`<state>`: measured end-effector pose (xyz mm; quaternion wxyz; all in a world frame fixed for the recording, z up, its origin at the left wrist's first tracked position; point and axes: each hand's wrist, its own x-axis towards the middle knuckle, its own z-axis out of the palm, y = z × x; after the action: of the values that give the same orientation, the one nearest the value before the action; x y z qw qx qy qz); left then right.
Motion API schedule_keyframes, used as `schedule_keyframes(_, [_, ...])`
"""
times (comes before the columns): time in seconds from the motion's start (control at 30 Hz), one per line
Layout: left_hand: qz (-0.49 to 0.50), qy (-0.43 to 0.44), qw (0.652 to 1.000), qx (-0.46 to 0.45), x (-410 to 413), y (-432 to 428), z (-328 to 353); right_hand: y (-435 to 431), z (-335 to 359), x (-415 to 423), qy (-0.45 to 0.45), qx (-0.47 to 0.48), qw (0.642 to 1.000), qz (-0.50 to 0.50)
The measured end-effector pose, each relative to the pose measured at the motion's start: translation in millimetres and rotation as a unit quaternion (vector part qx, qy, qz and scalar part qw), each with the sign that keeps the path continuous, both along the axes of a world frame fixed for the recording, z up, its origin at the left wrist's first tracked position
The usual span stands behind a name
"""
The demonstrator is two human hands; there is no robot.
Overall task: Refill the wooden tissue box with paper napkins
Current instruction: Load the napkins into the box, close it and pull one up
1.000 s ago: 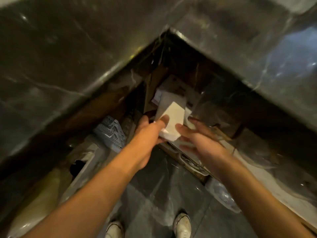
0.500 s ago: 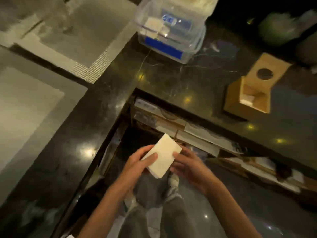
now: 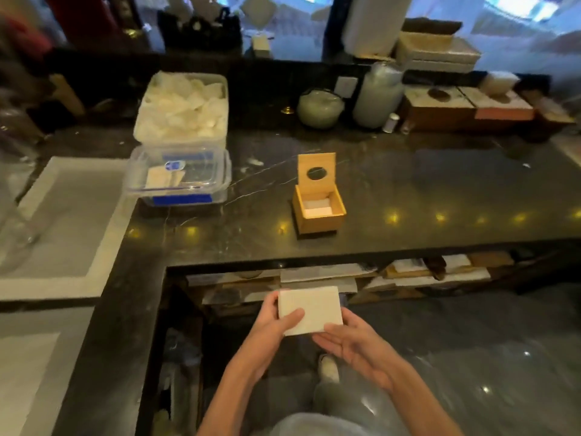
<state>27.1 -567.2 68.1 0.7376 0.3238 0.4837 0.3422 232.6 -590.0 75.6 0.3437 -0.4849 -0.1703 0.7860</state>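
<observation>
A white stack of paper napkins [image 3: 309, 308] is held flat in front of me, below the counter's edge. My left hand [image 3: 273, 328] grips its left side, thumb on top. My right hand [image 3: 352, 343] supports its lower right corner from beneath, palm up, fingers spread. The wooden tissue box [image 3: 319, 207] stands on the dark marble counter [image 3: 408, 196], its lid with a round hole tipped up and back. A few white napkins lie at the bottom of the box.
Two clear plastic tubs [image 3: 180, 174] sit left of the box, the far one heaped with white pieces. Jars [image 3: 320, 108] and wooden boxes [image 3: 465, 108] line the back. Shelves with papers [image 3: 317, 275] run under the counter. A white mat [image 3: 63, 221] lies left.
The view rose from under the counter to its top. Both hands brought the napkin stack up from the shelf and turned it flat, and the wooden box came into view.
</observation>
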Motion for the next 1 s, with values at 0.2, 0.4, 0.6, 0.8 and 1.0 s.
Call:
schedule_keyframes(0.2, [-0.05,0.05,0.996,0.063,64.3,75.4,19.1,65.3,11.2,59.9,-0.117,0.097,0.988,0.003])
schedule_keyframes(0.4, [-0.057,0.091,0.985,0.139,152.5,173.1,16.7,166.2,1.8,147.8,-0.259,0.204,0.944,0.014])
schedule_keyframes(0.6, [-0.06,0.184,0.954,0.228,236.2,260.6,-8.0,254.3,-20.5,215.4,-0.349,0.296,0.889,0.002])
schedule_keyframes(0.8, [-0.06,0.246,0.939,0.234,282.8,296.0,-52.6,301.0,-61.8,257.2,-0.395,0.292,0.871,0.031])
schedule_keyframes(1.0, [-0.128,0.265,0.938,0.183,291.4,290.2,-95.7,296.3,-107.6,268.8,-0.404,0.25,0.877,0.077])
